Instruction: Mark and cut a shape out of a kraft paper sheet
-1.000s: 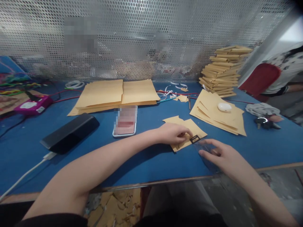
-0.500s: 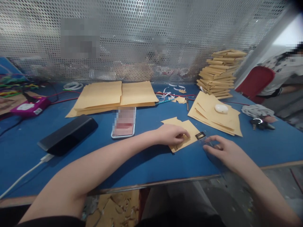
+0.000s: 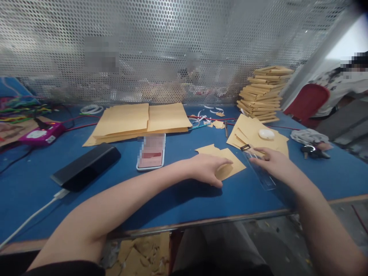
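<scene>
Head view: near the front edge of the blue worktop (image 3: 184, 199), the left hand (image 3: 207, 170) presses down on a small kraft envelope (image 3: 230, 163), its grip curled over the envelope's near corner. Just to its right, the right hand (image 3: 273, 163) has its grip closed on a clear plastic sleeve with a black clip end (image 3: 258, 168), held low above the worktop. A phone (image 3: 151, 151) lies to the left of the envelope.

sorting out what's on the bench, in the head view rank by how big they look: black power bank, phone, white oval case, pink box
1. black power bank
2. phone
3. pink box, though it lies farther back
4. white oval case
</scene>
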### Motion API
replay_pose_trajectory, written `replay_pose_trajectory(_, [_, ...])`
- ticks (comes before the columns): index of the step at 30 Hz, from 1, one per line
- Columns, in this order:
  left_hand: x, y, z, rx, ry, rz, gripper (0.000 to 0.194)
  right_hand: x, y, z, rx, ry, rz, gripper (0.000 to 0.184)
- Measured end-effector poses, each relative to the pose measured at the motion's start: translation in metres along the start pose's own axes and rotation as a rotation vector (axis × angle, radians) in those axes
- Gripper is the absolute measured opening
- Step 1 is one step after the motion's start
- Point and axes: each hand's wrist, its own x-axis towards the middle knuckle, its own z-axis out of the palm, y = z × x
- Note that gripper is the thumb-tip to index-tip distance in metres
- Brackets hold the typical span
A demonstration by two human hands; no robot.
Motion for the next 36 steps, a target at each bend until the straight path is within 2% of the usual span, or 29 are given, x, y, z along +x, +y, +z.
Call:
replay_pose_trajectory(3, [-0.002,0.004,-0.001,0.017,-0.009,-0.010,0.085,0.016,-0.003,0.002,-0.172,0.090,-0.063,0.056])
replay_pose_trajectory(5, [-0.003,0.008,-0.001,0.023,-0.016,-0.024,0.089,0.018,-0.009,0.006,-0.166,0.169,-0.189,0.048])
replay_pose_trajectory(6, [-0.003,0.009,-0.001,0.025,-0.019,-0.034,0.090,0.016,-0.012,0.009,-0.113,0.164,-0.271,0.042])
replay_pose_trajectory(8, [-0.003,0.013,0.001,0.024,-0.022,-0.063,0.087,0.011,-0.018,0.013,0.050,0.013,-0.414,0.032])
replay_pose_trajectory(11, [-0.001,0.018,0.004,0.013,-0.011,-0.118,0.070,0.000,-0.021,0.014,0.158,-0.225,-0.557,0.023])
replay_pose_trajectory(15, [-0.001,0.024,0.009,0.004,0.013,-0.156,0.036,-0.007,-0.021,0.009,0.193,-0.335,-0.682,0.019])
replay_pose_trajectory(17, [-0.002,0.026,0.010,-0.004,0.023,-0.156,0.021,-0.008,-0.022,0.008,0.221,-0.392,-0.712,0.016])
replay_pose_trajectory(19, [-0.002,0.028,0.011,-0.020,0.035,-0.153,0.015,-0.009,-0.022,0.007,0.245,-0.428,-0.745,0.015])
replay_pose_trajectory(25, [-0.001,0.031,0.012,-0.084,0.075,-0.179,0.024,-0.007,-0.018,0.008,0.277,-0.510,-0.777,0.017])
replay_pose_trajectory(36, [0.001,0.018,0.003,-0.321,0.036,-0.188,0.029,-0.005,-0.021,0.011,0.231,-0.494,-0.621,0.029])
